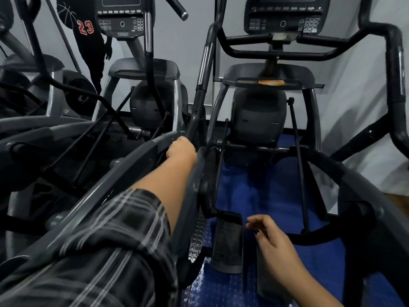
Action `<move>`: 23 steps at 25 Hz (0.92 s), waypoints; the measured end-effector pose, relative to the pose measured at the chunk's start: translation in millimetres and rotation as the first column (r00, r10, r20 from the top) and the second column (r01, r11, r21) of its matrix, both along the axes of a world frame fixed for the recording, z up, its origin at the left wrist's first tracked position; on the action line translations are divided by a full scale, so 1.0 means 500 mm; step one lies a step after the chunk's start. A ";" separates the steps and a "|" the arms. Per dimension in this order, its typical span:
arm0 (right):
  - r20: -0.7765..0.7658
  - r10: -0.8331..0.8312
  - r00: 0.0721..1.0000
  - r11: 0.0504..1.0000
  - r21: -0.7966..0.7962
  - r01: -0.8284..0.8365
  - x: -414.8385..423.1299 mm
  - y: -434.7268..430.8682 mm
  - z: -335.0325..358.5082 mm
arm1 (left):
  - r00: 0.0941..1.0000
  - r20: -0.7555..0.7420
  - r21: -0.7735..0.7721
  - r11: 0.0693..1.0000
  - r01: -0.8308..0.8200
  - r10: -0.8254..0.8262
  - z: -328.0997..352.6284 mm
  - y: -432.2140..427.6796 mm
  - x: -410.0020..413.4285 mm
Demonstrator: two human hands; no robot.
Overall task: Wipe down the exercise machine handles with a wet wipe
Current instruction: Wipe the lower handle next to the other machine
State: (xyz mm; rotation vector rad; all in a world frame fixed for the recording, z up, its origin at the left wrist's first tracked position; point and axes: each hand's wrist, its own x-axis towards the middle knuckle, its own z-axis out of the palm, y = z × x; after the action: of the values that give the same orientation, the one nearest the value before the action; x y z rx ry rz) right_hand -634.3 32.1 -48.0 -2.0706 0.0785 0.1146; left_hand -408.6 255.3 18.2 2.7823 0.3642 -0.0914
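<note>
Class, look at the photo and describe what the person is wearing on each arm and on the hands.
The left arm has a dark plaid sleeve with pale grey stripes, ending near the elbow. No sleeve shows on the right arm. The left hand and right hand are bare: no gloves, rings or watch visible.

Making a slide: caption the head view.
Left hand grips the handle bar low down; right hand hovers open.

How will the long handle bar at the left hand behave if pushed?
The long handle bar is a thick tube, so probably stiff. It seems jointed low down, so it likely swings rather than tips. Its shiny metal section may be slippery; the left hand grips lower, on the dark part.
</note>
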 end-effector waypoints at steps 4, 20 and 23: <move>0.011 -0.036 0.999 0.999 -0.009 0.036 -0.012 -0.030 -0.003 | 0.959 -0.274 -0.397 0.917 -0.046 -0.070 0.038 0.043 -0.016; 0.020 0.063 0.998 0.998 0.022 -0.063 -0.086 0.068 -0.011 | 0.937 -0.346 -0.688 0.668 -0.283 0.041 -0.031 0.098 -0.201; 0.008 0.067 0.998 0.998 0.012 -0.067 -0.102 0.068 -0.014 | 0.963 -0.251 -0.687 0.682 -0.250 0.100 -0.047 0.092 -0.225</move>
State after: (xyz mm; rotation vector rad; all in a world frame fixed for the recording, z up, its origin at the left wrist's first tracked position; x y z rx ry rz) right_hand -685.3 66.0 -54.9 -2.0620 0.0036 0.1483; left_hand -521.2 301.2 -5.3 1.9455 0.5133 -0.3780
